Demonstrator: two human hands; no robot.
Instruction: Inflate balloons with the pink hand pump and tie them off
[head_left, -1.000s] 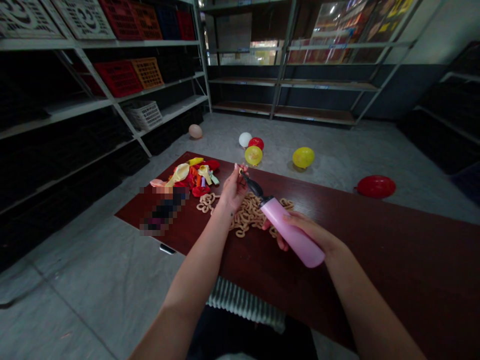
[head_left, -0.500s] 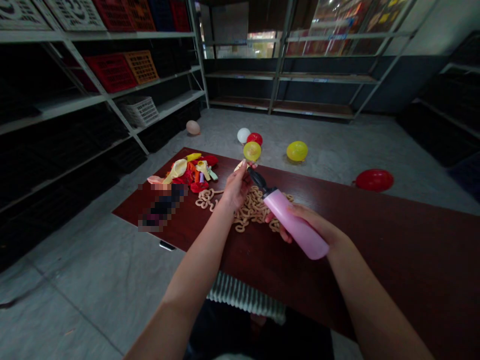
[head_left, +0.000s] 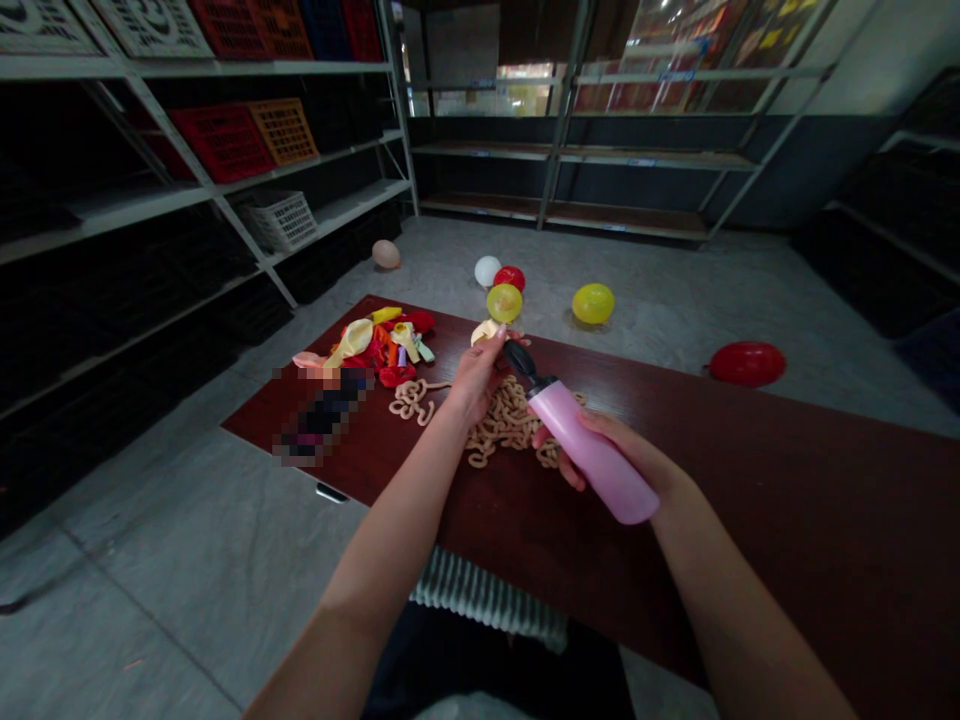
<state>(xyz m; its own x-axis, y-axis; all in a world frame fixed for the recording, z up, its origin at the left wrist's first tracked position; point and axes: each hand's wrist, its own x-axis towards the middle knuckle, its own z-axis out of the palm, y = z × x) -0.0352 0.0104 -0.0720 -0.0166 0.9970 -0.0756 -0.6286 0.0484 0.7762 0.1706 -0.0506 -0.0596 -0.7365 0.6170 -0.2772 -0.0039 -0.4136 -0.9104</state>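
No legible text; blue shelf labels (head_left: 643, 162) too small to read.

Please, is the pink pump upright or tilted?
Tilted: the right hand holds the pink pump aslant, its black nozzle end pointing toward the left hand.

The person wears dark clothing (head_left: 450, 665) and a pale garment (head_left: 472, 709), both forearms (head_left: 397, 530) bare.

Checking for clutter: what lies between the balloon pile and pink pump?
In the head view: the left hand, holding a cream balloon, and tan curled pieces.
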